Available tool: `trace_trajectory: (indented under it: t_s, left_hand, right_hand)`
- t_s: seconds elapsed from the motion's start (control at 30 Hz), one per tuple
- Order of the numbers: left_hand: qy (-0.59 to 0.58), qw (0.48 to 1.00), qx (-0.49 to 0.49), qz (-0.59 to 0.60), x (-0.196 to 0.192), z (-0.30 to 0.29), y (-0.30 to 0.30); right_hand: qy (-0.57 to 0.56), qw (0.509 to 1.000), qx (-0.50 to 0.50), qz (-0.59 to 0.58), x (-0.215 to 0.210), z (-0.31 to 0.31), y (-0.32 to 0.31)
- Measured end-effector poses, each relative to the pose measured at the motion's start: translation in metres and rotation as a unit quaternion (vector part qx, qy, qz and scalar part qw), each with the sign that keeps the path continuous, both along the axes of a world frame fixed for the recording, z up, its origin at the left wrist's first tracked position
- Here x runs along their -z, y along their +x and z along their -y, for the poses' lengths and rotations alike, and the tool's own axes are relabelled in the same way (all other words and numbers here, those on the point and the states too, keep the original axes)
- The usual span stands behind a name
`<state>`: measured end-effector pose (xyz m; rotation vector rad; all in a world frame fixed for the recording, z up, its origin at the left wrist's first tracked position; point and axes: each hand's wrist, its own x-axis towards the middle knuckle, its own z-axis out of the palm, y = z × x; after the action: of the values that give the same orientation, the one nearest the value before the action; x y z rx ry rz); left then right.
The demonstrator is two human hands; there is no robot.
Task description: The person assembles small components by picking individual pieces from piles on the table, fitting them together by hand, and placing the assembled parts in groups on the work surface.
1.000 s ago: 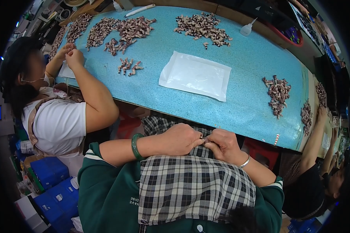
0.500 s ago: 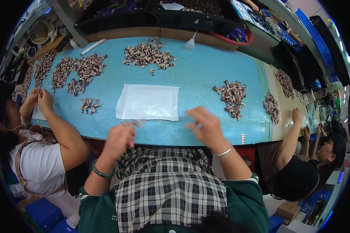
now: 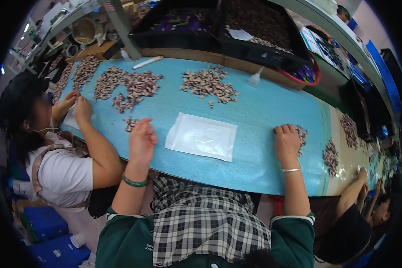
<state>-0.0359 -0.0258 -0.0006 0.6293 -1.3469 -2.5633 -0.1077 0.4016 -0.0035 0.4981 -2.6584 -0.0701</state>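
My right hand [image 3: 286, 144] rests at the left side of a heap of small two-tone pieces [image 3: 302, 139], pale with dark brown ends. Its fingers curl downward, and the fingertips and whatever they hold are hidden. Raised over the near left of the table, my left hand [image 3: 143, 138] is loosely open, with nothing visible in it. Just beside it lies a small group of the same pieces [image 3: 130, 124], partly covered by the hand. Between my hands a white plastic packet [image 3: 202, 136] lies flat on the blue tabletop [image 3: 254, 172].
Larger piles [image 3: 208, 85] of pieces lie along the back and left. A small white nozzle bottle [image 3: 255, 79] and a white pen-like stick [image 3: 147, 62] stand and lie farther off. Black bins [image 3: 263, 49] line the back. Co-workers sit on both sides.
My right hand has moved right onto the right-hand heap. My left hand has moved left and up, toward the small group of pieces. The whole view has shifted and tilted.
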Motion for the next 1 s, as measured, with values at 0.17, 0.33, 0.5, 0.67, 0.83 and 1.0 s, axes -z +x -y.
trace_trajectory:
  t_s: [0.17,0.33,0.5,0.67,0.83,1.0]
  left_hand:
    - [-0.514,0.827,0.193,-0.116,-0.022,-0.055,-0.056]
    - [-0.785,0.571,0.226,-0.084,-0.029,-0.101,-0.113]
    - [-0.827,0.491,0.268,-0.062,-0.016,-0.116,-0.135]
    - [-0.818,0.515,0.224,-0.121,-0.002,-0.101,-0.132]
    - [-0.457,0.817,0.333,-0.116,-0.039,-0.093,-0.089]
    - [-0.3,0.884,0.358,-0.028,-0.051,-0.076,-0.022]
  right_hand:
    - [-0.142,0.984,-0.086,0.066,-0.018,0.03,0.013]
    - [-0.196,0.956,-0.132,0.173,-0.022,0.052,0.033]
    - [-0.224,0.951,-0.11,0.182,-0.013,0.05,0.038]
    - [-0.231,0.948,-0.099,0.196,-0.016,0.05,0.04]
    - [-0.254,0.933,-0.11,0.231,-0.018,0.051,0.035]
    - [-0.353,0.862,-0.157,0.329,-0.04,0.086,0.032]
